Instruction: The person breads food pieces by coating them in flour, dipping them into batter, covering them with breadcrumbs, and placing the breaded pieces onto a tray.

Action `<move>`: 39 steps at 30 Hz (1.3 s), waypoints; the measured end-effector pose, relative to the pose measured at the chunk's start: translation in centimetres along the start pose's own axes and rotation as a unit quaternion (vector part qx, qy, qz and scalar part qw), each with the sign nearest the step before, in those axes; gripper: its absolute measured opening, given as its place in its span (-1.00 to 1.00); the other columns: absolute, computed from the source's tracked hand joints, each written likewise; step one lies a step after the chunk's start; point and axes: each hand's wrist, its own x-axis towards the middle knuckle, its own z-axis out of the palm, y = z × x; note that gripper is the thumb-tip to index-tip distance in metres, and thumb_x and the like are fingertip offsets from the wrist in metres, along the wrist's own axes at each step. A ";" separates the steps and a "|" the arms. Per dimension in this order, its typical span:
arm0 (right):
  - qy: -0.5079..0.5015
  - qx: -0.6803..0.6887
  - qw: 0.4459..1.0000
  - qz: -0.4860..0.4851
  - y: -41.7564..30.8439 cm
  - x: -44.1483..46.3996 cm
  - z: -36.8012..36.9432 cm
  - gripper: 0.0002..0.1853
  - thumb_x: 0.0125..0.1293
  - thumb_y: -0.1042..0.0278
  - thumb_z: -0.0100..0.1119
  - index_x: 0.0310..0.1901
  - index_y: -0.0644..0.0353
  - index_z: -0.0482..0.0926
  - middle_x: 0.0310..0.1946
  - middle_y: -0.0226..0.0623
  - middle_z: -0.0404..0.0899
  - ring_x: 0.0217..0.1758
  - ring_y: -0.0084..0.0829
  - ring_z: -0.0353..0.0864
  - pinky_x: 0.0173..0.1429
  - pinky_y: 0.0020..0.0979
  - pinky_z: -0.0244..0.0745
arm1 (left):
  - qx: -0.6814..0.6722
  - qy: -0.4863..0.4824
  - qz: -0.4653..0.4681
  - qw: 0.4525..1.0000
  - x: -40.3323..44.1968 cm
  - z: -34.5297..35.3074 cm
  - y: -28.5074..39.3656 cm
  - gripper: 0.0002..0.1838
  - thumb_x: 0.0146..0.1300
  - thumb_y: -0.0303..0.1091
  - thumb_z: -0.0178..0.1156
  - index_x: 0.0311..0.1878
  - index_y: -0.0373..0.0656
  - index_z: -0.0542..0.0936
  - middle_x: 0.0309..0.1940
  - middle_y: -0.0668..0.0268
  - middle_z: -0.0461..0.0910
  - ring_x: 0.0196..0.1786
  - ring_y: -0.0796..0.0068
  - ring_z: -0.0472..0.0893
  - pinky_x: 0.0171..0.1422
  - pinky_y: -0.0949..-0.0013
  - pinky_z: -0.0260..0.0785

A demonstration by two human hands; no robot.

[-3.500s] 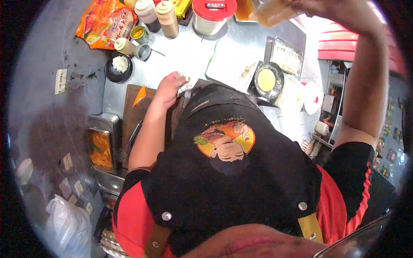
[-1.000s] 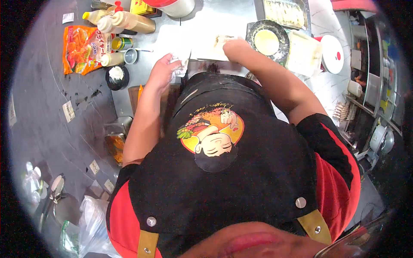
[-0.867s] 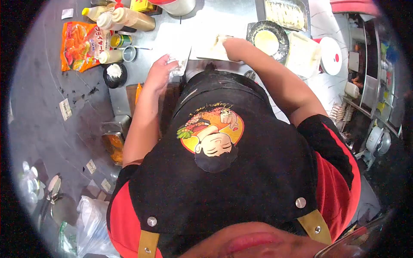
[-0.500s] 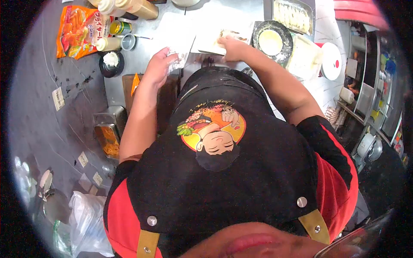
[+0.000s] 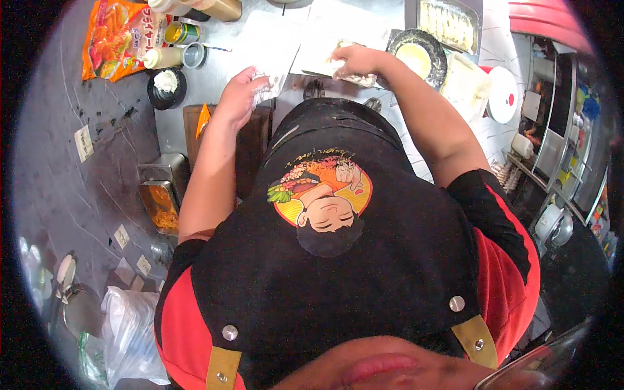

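Near the front edge of the counter, my left hand (image 5: pixel 242 96) is closed on a crumpled white sheet (image 5: pixel 268 88); glare hides whether it is paper, cloth or plastic. My right hand (image 5: pixel 357 62) has its fingers curled around a pale, folded piece (image 5: pixel 361 79) at the lower edge of a white board (image 5: pixel 325 36). Its material is hard to make out. Another bright white surface (image 5: pixel 263 39) lies left of that board. Just right of my right hand sits a black bowl (image 5: pixel 395 49) with a pale yellow round inside and white powder on its rim.
A metal tray (image 5: pixel 416 29) of pale rolled pieces stands at the back right, near a white round lid (image 5: pixel 503 95). At left are an orange packet (image 5: pixel 120 42), squeeze bottles (image 5: pixel 162 59), a grey cup (image 5: pixel 194 55) and a black bowl of white paste (image 5: pixel 153 91).
My right hand has moved slightly up and right, and the pale piece now shows below its fingers. My left hand stays nearly in place with the crumpled sheet. The whole view has shifted slightly.
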 end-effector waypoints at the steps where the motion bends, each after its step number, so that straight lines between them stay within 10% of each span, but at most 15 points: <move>1: 0.005 0.018 1.000 0.000 0.8 0.4 -0.3 -0.41 0.27 0.10 0.52 0.29 0.17 0.67 0.03 -0.09 0.77 0.10 -0.15 0.72 0.23 -0.17 0.58 | -0.001 0.000 -0.001 1.000 0.0 0.1 0.0 -0.75 0.48 -0.46 0.32 0.17 -0.25 0.68 -0.01 0.30 0.79 0.00 0.48 0.75 0.17 0.35 0.58; 8: -0.021 0.231 0.969 0.079 0.9 0.6 -0.7 -0.62 0.43 0.17 0.40 0.15 0.21 0.80 -0.12 -0.34 0.79 -0.05 -0.54 0.66 0.08 -0.38 0.57 | -0.008 -0.009 -0.002 1.000 0.3 -0.1 -0.2 -0.71 0.51 -0.45 0.30 0.23 -0.24 0.65 0.04 0.25 0.79 0.02 0.42 0.78 0.19 0.31 0.63; 15: -0.024 -0.010 0.999 -0.034 1.7 1.4 -1.4 -0.57 0.48 0.15 0.25 0.22 0.24 0.76 -0.06 -0.18 0.81 0.01 -0.20 0.73 0.19 -0.18 0.60 | -0.008 0.009 -0.005 1.000 0.2 0.5 0.2 -0.71 0.50 -0.45 0.30 0.22 -0.27 0.66 0.01 0.26 0.79 -0.01 0.45 0.77 0.14 0.33 0.62; 17: -0.025 -0.144 0.987 0.060 1.5 1.7 -2.0 -0.55 0.47 0.17 0.19 0.26 0.24 0.72 0.03 -0.05 0.81 0.08 -0.03 0.75 0.27 -0.08 0.60 | -0.007 0.009 -0.004 1.000 0.2 0.5 0.2 -0.70 0.50 -0.45 0.30 0.23 -0.27 0.65 0.03 0.26 0.79 0.00 0.44 0.77 0.15 0.32 0.62; 23: 0.212 -0.062 0.973 0.066 -0.2 -2.0 -0.9 -0.60 0.29 0.45 0.14 0.14 0.27 0.73 0.06 0.22 0.76 0.18 0.17 0.75 0.29 0.07 0.63 | 0.001 0.008 -0.003 1.000 0.0 0.1 0.2 -0.70 0.54 -0.47 0.23 0.27 -0.24 0.63 0.09 0.24 0.79 0.09 0.38 0.78 0.26 0.26 0.63; 39: 0.223 -0.076 0.972 -0.028 0.4 -2.9 -2.4 -0.61 0.38 0.27 0.23 0.18 0.20 0.72 0.05 0.15 0.76 0.16 0.18 0.75 0.33 0.03 0.61 | -0.055 0.088 0.002 0.995 -2.4 2.3 -2.7 -0.68 0.55 -0.43 0.26 0.29 -0.28 0.63 0.07 0.26 0.77 0.07 0.44 0.75 0.21 0.32 0.60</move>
